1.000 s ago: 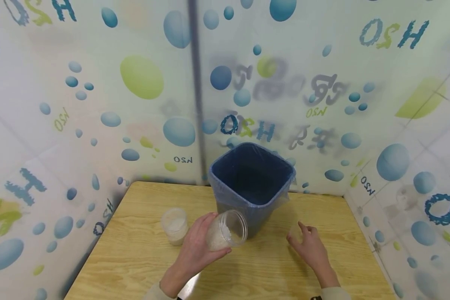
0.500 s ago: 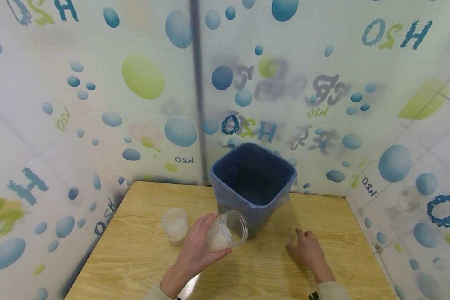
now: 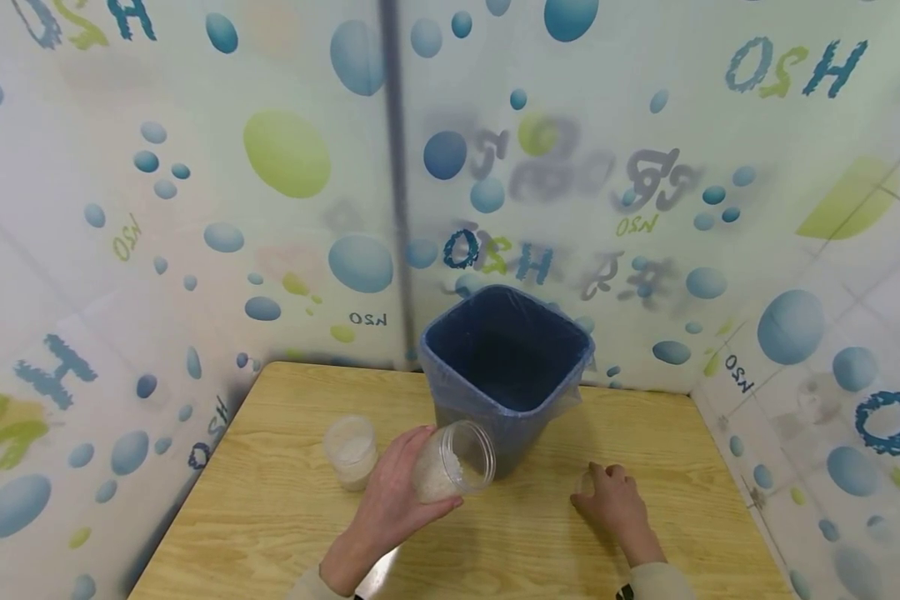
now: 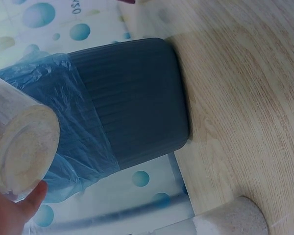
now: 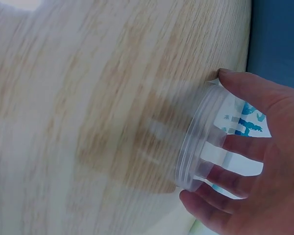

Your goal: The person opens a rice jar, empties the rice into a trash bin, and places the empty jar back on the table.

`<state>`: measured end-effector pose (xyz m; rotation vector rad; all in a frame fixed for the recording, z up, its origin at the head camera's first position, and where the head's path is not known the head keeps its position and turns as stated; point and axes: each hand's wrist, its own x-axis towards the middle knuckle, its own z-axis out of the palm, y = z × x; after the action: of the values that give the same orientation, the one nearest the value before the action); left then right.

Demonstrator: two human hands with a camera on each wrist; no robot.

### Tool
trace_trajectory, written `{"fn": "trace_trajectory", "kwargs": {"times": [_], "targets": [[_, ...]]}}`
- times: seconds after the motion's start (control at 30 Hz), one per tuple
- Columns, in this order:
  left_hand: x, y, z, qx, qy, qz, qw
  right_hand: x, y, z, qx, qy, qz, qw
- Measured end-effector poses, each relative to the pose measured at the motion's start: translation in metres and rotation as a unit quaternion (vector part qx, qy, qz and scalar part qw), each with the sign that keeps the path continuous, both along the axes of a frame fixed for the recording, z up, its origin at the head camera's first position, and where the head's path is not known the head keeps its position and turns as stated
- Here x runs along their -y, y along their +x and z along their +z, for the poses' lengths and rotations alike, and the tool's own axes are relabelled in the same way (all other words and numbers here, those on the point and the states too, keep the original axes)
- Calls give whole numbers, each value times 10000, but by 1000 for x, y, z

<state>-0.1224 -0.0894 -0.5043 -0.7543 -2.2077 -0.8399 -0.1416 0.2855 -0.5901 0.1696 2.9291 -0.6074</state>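
My left hand (image 3: 390,493) grips a clear jar (image 3: 437,473) of white grains, tilted with its open mouth toward the right, just in front of the bin. In the left wrist view the jar's base (image 4: 28,149) faces the camera. On the right of the table, my right hand (image 3: 618,505) has its fingers around the rim of a clear round lid (image 5: 198,137), which lies at the tabletop. A second clear jar (image 3: 350,451) with pale contents stands left of my left hand.
A dark blue bin (image 3: 487,425) lined with a thin bluish bag stands at the back middle of the wooden table (image 3: 270,500). Patterned sheeting (image 3: 285,233) hangs behind the table and on both sides.
My right hand has moved down a little, and its fingers have come down around the clear lid. The left hand and its tilted jar have stayed almost still.
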Motion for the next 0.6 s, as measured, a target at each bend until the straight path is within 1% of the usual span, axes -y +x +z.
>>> {"fn": "trace_trajectory", "kwargs": {"times": [0.2, 0.33, 0.43, 0.53, 0.6], "targets": [[0, -1, 1, -11, 0, -11, 10000, -2, 0, -3, -36, 53, 42, 10000], [0, -1, 1, -17, -3, -28, 10000, -2, 0, -1, 34, 15, 64, 10000], [0, -1, 0, -31, -6, -45, 10000, -1, 1, 6, 65, -35, 60, 10000], [0, -1, 0, -52, 4, -44, 10000, -1, 1, 10, -92, -83, 82, 9999], [0, -1, 1, -39, 13, -23, 10000, 0, 2, 14, -330, -174, 177, 9991]]}}
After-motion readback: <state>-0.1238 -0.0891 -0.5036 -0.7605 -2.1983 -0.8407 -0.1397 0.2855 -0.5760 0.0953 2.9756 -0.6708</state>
